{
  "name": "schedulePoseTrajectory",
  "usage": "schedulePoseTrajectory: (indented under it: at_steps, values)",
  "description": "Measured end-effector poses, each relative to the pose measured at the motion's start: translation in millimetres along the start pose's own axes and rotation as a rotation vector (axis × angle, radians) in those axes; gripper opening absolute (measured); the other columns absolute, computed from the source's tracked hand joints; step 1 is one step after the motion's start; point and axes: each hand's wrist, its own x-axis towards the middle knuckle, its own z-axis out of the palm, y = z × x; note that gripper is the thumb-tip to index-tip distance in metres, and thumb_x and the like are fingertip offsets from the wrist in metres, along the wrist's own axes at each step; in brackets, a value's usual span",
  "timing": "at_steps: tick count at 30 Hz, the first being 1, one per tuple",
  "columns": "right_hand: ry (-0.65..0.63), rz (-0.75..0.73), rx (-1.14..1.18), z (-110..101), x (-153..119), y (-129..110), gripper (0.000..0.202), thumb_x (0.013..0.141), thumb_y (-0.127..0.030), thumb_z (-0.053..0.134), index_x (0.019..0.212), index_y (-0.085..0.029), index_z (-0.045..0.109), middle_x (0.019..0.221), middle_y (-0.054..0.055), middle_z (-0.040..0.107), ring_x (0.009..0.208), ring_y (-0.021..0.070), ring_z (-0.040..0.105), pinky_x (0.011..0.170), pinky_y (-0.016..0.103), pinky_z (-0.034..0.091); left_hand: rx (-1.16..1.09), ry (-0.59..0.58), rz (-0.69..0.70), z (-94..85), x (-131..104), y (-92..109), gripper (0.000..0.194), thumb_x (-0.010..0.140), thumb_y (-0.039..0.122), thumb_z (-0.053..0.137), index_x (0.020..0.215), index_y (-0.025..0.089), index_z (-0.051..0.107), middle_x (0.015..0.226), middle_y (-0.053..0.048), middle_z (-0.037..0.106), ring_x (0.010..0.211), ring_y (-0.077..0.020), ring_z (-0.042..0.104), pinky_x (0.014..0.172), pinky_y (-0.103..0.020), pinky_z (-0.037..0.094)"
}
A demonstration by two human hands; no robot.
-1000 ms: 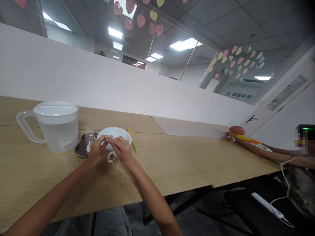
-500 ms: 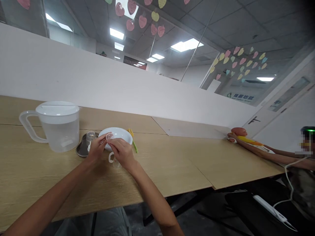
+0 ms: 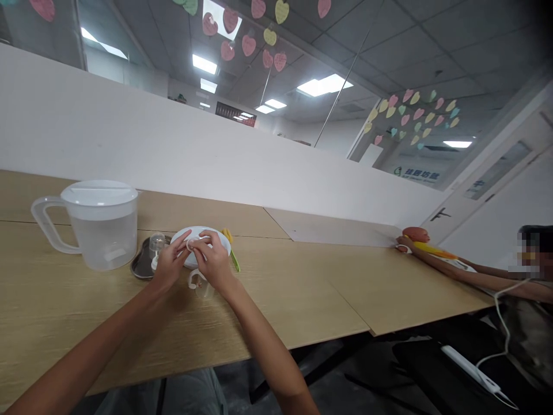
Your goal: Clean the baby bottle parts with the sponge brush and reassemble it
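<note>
Both of my hands meet over the near side of a white bowl (image 3: 223,242), with a small clear round piece (image 3: 191,244) held between their fingers. My left hand (image 3: 170,262) grips it from the left, and my right hand (image 3: 211,259) from the right. Below my right hand stands a clear cup (image 3: 203,286) with a whitish handle, partly covered by the hand. A metal tray (image 3: 141,262) lies left of my left hand, bearing a clear rounded container (image 3: 157,242) and a white part. A yellow and green brush-like tool (image 3: 233,256) rests against the bowl's right side.
A large lidded pitcher (image 3: 103,230) holding clear liquid stands at the left. The wooden table (image 3: 298,288) runs along a white wall. At the far right, another person's arms (image 3: 458,271) reach over the table to a doll (image 3: 415,234).
The fingers of my right hand have shifted and risen slightly around the clear piece. The whole view has moved a little; the piece stays between both hands.
</note>
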Motion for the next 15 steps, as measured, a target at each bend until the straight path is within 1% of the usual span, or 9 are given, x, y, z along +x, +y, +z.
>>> schedulePoseTrajectory:
  at_steps: [3,5,7,11,15]
  values:
    - [0.06,-0.039,-0.092,-2.6,-1.3,1.3,0.015,0.09,-0.018,0.054,0.09,-0.018,0.069,0.1,0.009,0.06,0.092,0.0156,0.057,0.081,0.028,0.045,0.014,-0.017,0.012,0.8,0.5,-0.5,0.069,0.078,0.053,0.063,0.135,0.016,0.049,0.124,-0.013,0.063,0.114,-0.0265,0.061,0.099,-0.039,0.047]
    - [0.107,-0.08,-0.141,-7.8,-0.3,-2.8,0.013,0.09,-0.019,0.055,0.09,-0.02,0.068,0.094,0.006,0.061,0.09,0.0157,0.055,0.08,0.029,0.042,0.051,-0.01,0.014,1.5,0.7,1.5,0.07,0.078,0.055,0.062,0.134,0.015,0.051,0.124,-0.014,0.064,0.111,-0.0266,0.062,0.096,-0.037,0.049]
    - [0.127,-0.119,-0.18,-15.2,1.9,-10.7,0.014,0.091,-0.019,0.053,0.09,-0.02,0.067,0.09,0.004,0.062,0.086,0.0143,0.055,0.079,0.029,0.038,0.118,0.0,0.027,2.1,0.8,3.7,0.064,0.079,0.055,0.059,0.13,0.015,0.055,0.122,-0.013,0.065,0.11,-0.0264,0.062,0.095,-0.036,0.049]
    - [0.159,-0.171,-0.216,-30.6,8.3,-30.3,0.015,0.091,-0.014,0.051,0.09,-0.021,0.064,0.088,0.003,0.063,0.085,0.0131,0.056,0.079,0.031,0.034,0.241,-0.018,0.085,2.5,-0.2,4.9,0.049,0.086,0.048,0.051,0.124,0.019,0.06,0.126,-0.009,0.063,0.117,-0.0248,0.058,0.102,-0.036,0.044]
    - [0.205,-0.161,-0.213,-40.7,15.1,-44.3,0.015,0.089,-0.014,0.049,0.089,-0.021,0.062,0.088,0.001,0.064,0.084,0.0128,0.056,0.082,0.033,0.031,0.286,-0.043,0.126,2.9,-1.7,5.6,0.046,0.088,0.044,0.049,0.124,0.016,0.059,0.125,-0.007,0.063,0.117,-0.024,0.057,0.104,-0.036,0.042]
